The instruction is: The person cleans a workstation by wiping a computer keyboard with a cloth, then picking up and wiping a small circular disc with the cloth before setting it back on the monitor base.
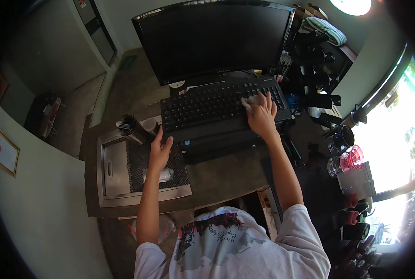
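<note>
A black keyboard (200, 104) lies tilted in front of the dark monitor (216, 42), resting on a black box-like unit (216, 145). My left hand (159, 152) holds the keyboard's near left corner, thumb along the front edge. My right hand (262, 116) presses a crumpled whitish tissue or cloth (249, 101) onto the keys towards the right end. The fingers partly cover the wad.
Left of the keyboard stand a brush-filled holder (132, 129) and a cup (150, 124), beside a metal-framed tray (114, 201) with a plastic packet (158, 175). Pink drippers (355, 157) and several black items line the right counter by the window.
</note>
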A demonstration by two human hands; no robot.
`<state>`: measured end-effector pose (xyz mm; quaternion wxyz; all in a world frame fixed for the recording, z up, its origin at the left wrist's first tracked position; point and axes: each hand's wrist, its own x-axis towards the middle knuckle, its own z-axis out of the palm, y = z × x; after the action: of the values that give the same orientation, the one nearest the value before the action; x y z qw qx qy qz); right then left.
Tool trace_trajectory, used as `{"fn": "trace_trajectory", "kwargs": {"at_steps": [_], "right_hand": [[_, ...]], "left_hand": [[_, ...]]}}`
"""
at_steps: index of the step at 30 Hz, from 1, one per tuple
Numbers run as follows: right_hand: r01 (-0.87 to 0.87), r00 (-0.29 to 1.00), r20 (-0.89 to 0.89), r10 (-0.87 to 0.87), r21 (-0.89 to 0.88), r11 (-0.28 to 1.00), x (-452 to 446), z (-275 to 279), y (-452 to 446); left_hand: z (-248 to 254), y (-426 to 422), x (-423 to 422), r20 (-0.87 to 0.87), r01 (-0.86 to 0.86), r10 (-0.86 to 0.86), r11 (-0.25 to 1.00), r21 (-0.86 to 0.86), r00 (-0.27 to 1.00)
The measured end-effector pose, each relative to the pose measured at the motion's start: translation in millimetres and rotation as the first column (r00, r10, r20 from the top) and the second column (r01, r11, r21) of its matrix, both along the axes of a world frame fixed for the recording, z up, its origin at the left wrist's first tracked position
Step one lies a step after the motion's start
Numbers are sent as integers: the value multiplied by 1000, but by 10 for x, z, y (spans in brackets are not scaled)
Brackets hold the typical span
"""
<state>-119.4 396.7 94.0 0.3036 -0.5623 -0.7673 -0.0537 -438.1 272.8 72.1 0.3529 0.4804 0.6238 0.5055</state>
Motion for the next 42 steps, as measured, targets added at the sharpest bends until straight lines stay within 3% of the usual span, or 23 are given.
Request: {"fn": "trace_trajectory", "kwargs": {"at_steps": [2, 7, 10, 11, 13, 14, 17, 20, 29, 33, 36, 40, 42], "right_hand": [[-14, 1000, 6, 14, 72, 997, 40, -32, -189], [-85, 996, 16, 85, 57, 995, 181, 105, -480], [-216, 969, -166, 181, -226, 950, 333, 279, -414], [-220, 969, -165, 186, -223, 950, 333, 345, -328], [-200, 945, -256, 203, 39, 979, 295, 537, -5], [-201, 945, -255, 205, 42, 979, 252, 614, 157], [-207, 959, -181, 220, 89, 974, 150, 647, 524], [-135, 982, 123, 144, -81, 988, 44, 438, 759], [-159, 986, 34, 162, -83, 984, -90, 626, 743], [-305, 951, 21, 308, -98, 947, -57, 666, 781], [-296, 947, 38, 319, -278, 914, -114, 760, 604], [-317, 942, 90, 324, -76, 945, -61, 596, 598], [-310, 940, 106, 324, -128, 942, -7, 575, 735]], "left_hand": [[4, -1, -17, -12, -5, 5, 1000, 0, 1000], [-9, 17, -6, 14, 7, -7, 999, 41, 1000], [-77, 23, -36, 48, 20, -23, 998, 66, 999], [-92, 31, -40, 42, 26, -29, 997, 79, 999], [-102, 46, -40, 32, 44, -47, 994, 103, 998], [-99, 44, -44, 32, 43, -47, 993, 105, 998], [-82, 36, -52, 0, 47, -48, 996, 72, 999], [-112, 53, -43, 26, 45, -48, 995, 91, 999], [-99, 40, -45, 20, 57, -59, 992, 111, 998], [-147, 58, -67, 14, 65, -68, 990, 123, 998], [-158, 59, -52, 27, 52, -56, 990, 129, 998], [-197, 67, -80, 23, 55, -58, 990, 130, 998], [-218, 93, -86, 16, 61, -64, 989, 132, 998]]}}
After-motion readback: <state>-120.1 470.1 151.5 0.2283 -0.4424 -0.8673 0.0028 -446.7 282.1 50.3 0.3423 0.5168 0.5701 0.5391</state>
